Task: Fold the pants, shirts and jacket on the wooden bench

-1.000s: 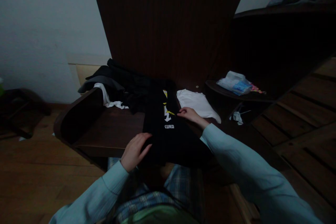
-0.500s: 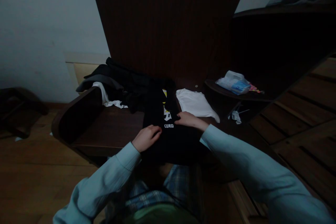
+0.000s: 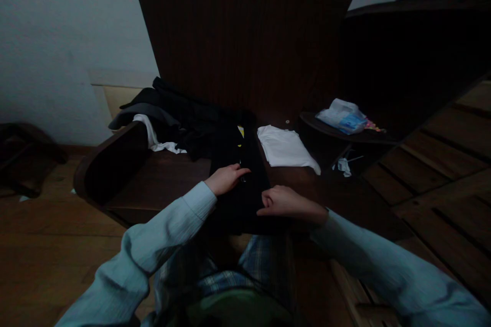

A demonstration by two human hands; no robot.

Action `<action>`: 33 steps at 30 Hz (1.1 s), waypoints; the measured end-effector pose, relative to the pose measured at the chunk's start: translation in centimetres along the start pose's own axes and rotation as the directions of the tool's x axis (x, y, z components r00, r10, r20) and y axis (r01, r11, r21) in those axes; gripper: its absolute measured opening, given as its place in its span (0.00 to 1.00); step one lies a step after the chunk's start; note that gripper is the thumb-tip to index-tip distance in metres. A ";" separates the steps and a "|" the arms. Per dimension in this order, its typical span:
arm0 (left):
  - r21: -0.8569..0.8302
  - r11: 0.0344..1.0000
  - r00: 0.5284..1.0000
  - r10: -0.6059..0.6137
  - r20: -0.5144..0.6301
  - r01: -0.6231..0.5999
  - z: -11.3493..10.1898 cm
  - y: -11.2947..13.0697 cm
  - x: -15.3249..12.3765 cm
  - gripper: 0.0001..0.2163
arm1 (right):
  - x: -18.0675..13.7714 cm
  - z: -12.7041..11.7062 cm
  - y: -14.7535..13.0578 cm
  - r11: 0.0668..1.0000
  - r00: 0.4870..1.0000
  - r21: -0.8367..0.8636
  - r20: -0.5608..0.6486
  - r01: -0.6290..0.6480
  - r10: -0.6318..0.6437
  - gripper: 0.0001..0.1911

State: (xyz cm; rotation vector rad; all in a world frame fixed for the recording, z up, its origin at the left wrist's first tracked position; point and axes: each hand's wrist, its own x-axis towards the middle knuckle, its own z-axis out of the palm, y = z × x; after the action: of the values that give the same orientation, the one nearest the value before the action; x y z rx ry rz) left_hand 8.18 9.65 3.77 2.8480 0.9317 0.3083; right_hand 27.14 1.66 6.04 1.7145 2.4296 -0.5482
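A black garment point(image 3: 255, 173) with a small yellow and white print lies folded lengthwise on the dark wooden bench, most of its print covered. On the middle of the cloth rests my left hand point(image 3: 227, 179), fingers stretched out flat towards the right. My right hand point(image 3: 286, 202) is at the garment's lower right edge, its fingers curled and pinched on the dark cloth; the exact hold is hard to see in the dim light. Just to the right lies a folded white garment point(image 3: 286, 148).
A heap of dark clothes point(image 3: 172, 112) with a white piece leans on the bench's left armrest point(image 3: 97, 163). Right of the bench, a low corner shelf point(image 3: 337, 134) carries a white and blue plastic package point(image 3: 343, 116). Wooden slats point(image 3: 441, 173) stand at the far right.
Black cloth now covers most of the print and lettering. My left hand has slid up and right over it, while my right hand has come back towards me and curled.
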 end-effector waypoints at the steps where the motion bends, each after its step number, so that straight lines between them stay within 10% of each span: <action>1: 0.034 0.999 0.999 0.037 -0.028 -0.036 0.2 0.0 0.7 0.18 | -0.7 0.7 -0.2 0.998 0.999 -0.062 -0.032 -0.030 0.028 0.14; 9: 0.172 0.976 0.978 0.159 -0.134 -0.135 2.0 -0.5 2.4 0.10 | -2.6 0.6 -1.4 0.995 0.983 -0.028 -0.162 -0.096 0.090 0.09; 15: 0.123 0.991 0.983 0.072 -0.168 -0.052 1.8 -1.0 1.4 0.10 | -2.6 0.5 -1.3 0.765 0.876 0.427 -0.218 0.483 -0.431 0.13; 21: 0.017 1.000 0.981 0.000 -0.193 0.003 2.7 -1.6 1.0 0.13 | -2.1 3.2 2.6 0.840 0.883 0.471 -0.469 0.270 -0.021 0.13; 27: -0.027 0.995 0.983 -0.101 -0.155 0.098 2.5 -1.2 1.1 0.11 | -3.3 5.9 3.4 0.852 0.873 0.383 -0.461 0.358 -0.160 0.14; 33: -0.031 0.994 0.986 -0.112 -0.122 0.109 2.3 -1.0 1.1 0.10 | -5.5 10.1 2.5 0.957 0.754 0.063 -0.631 0.282 -0.181 0.19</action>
State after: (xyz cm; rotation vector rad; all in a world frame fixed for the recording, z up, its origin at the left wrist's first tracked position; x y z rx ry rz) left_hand 8.97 10.97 1.53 2.7691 1.0961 0.4849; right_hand 30.29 -6.04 -2.26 1.8944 3.1681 -0.2026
